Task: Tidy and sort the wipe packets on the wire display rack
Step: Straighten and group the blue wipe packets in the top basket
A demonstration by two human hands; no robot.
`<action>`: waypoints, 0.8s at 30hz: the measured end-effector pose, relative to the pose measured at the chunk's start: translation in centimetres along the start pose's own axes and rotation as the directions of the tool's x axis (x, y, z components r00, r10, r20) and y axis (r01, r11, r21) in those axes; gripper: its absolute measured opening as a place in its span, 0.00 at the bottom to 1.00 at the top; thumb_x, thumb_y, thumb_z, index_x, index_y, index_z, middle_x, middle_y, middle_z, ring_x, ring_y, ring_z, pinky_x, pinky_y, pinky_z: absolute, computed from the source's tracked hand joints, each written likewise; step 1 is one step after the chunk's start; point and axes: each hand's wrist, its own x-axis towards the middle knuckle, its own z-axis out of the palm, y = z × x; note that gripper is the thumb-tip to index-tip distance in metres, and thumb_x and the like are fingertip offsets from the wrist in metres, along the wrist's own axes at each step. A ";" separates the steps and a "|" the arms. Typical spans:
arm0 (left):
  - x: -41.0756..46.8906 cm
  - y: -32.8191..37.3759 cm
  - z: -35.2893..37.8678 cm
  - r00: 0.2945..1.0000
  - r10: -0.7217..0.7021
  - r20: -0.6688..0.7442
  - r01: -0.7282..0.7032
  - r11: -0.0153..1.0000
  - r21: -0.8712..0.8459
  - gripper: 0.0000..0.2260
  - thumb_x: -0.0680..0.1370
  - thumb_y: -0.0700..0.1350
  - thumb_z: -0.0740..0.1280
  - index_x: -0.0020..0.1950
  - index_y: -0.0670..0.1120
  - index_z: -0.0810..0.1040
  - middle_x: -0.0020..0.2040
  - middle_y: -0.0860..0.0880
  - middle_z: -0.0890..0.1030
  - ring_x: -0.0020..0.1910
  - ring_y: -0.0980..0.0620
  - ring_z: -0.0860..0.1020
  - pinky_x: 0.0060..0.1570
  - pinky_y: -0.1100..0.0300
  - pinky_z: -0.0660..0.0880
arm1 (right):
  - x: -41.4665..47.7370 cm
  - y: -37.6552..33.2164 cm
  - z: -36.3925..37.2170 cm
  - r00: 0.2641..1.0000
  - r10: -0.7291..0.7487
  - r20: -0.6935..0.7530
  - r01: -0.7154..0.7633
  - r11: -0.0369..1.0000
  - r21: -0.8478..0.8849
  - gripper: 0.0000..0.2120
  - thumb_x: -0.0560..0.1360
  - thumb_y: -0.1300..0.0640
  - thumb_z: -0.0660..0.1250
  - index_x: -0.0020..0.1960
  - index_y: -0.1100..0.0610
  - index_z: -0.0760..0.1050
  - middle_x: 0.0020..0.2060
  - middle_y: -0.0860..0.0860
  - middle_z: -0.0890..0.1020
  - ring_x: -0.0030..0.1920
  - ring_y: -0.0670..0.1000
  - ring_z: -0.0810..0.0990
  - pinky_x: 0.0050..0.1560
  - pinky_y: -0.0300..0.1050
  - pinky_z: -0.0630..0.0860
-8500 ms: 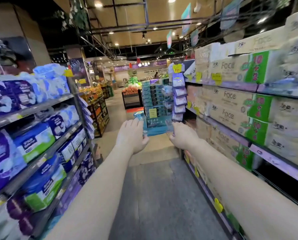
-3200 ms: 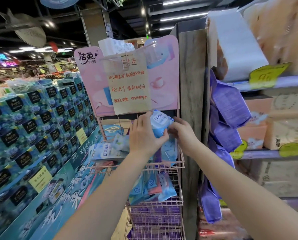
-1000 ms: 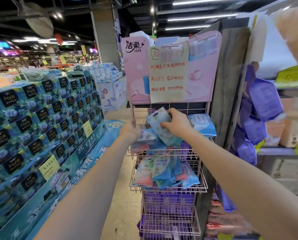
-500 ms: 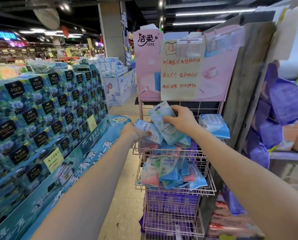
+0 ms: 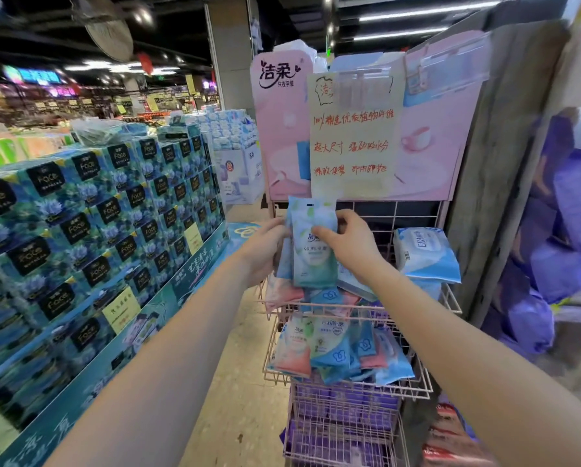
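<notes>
A pink wire display rack [image 5: 446,299] stands in front of me with several tiers of baskets. Both hands hold a small upright stack of green-and-white wipe packets [image 5: 312,261] above the top basket. My left hand [image 5: 265,247] grips the stack from its left side and back. My right hand [image 5: 348,242] pinches the front packet from the right. Pink and blue packets [image 5: 284,293] lie under the stack in the top basket. A larger blue-and-white wipe pack [image 5: 424,254] rests at the basket's right end. The middle basket holds mixed pink, green and blue packets [image 5: 336,352].
A pink header board with a handwritten paper sign [image 5: 351,139] rises behind the rack. Stacked blue tissue boxes [image 5: 90,227] fill the left side. A grey wooden post [image 5: 498,163] and hanging purple packs [image 5: 552,251] stand to the right. Purple packs [image 5: 343,412] fill the lower baskets.
The packets went from tilted and apart to one upright stack held between both hands. My left hand rose from the basket's left edge to the stack. The camera moved closer.
</notes>
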 end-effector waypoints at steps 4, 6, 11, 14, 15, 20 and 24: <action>0.5 -0.7 0.2 0.995 -0.013 0.103 0.013 1.000 0.008 0.20 0.77 0.36 0.70 0.67 0.50 0.74 0.61 0.41 0.84 0.56 0.40 0.84 0.59 0.38 0.81 | 0.6 -0.1 1.0 0.999 -0.031 -0.043 0.030 0.999 -0.022 0.20 0.75 0.49 0.74 0.63 0.55 0.75 0.52 0.48 0.82 0.45 0.43 0.78 0.40 0.38 0.73; 0.8 -0.9 -0.1 0.998 0.031 0.055 -0.033 0.998 0.044 0.24 0.76 0.31 0.74 0.68 0.47 0.73 0.62 0.41 0.84 0.55 0.41 0.85 0.47 0.49 0.84 | 1.1 -0.4 1.1 0.999 -0.034 -0.005 0.034 0.999 -0.022 0.21 0.75 0.48 0.74 0.64 0.54 0.75 0.53 0.47 0.83 0.49 0.46 0.80 0.46 0.42 0.77; 1.7 -1.8 -0.9 0.999 0.053 -0.012 -0.052 0.993 0.107 0.29 0.70 0.32 0.79 0.68 0.40 0.74 0.62 0.40 0.85 0.61 0.39 0.85 0.60 0.43 0.82 | 1.6 0.6 -0.3 0.996 0.012 0.093 0.008 0.976 -0.218 0.22 0.77 0.60 0.63 0.71 0.56 0.71 0.63 0.54 0.81 0.61 0.54 0.79 0.59 0.44 0.74; 2.0 -2.1 -1.0 0.997 0.059 -0.039 -0.054 0.991 0.126 0.21 0.72 0.33 0.79 0.63 0.41 0.78 0.58 0.41 0.87 0.58 0.40 0.86 0.59 0.44 0.83 | 1.2 1.5 -1.1 0.984 0.117 0.134 -0.020 0.820 -0.573 0.21 0.77 0.65 0.60 0.70 0.64 0.70 0.63 0.63 0.78 0.64 0.63 0.77 0.56 0.48 0.74; 2.1 -2.0 -1.2 0.998 0.058 -0.017 -0.056 0.990 0.130 0.23 0.71 0.34 0.80 0.65 0.40 0.78 0.59 0.41 0.87 0.58 0.40 0.86 0.60 0.43 0.82 | 1.0 1.6 -1.1 0.971 0.182 0.157 -0.032 0.745 -0.666 0.19 0.78 0.65 0.61 0.69 0.66 0.69 0.63 0.65 0.78 0.63 0.64 0.77 0.54 0.49 0.74; 2.6 -1.2 -2.2 0.996 0.072 0.049 -0.078 0.987 0.137 0.29 0.70 0.34 0.80 0.69 0.38 0.75 0.61 0.42 0.86 0.58 0.42 0.86 0.51 0.51 0.84 | 1.1 2.4 -0.5 0.898 0.381 0.219 -0.032 0.554 -0.832 0.20 0.81 0.60 0.61 0.70 0.66 0.66 0.62 0.63 0.78 0.61 0.63 0.79 0.53 0.51 0.74; 2.7 -0.8 -3.6 0.993 0.081 0.085 -0.093 0.986 0.137 0.22 0.72 0.34 0.79 0.65 0.41 0.79 0.58 0.44 0.87 0.55 0.44 0.87 0.42 0.59 0.83 | 1.0 1.3 -0.5 0.881 0.435 0.187 -0.073 0.516 -0.853 0.21 0.83 0.58 0.58 0.72 0.68 0.65 0.65 0.64 0.77 0.61 0.62 0.78 0.55 0.49 0.74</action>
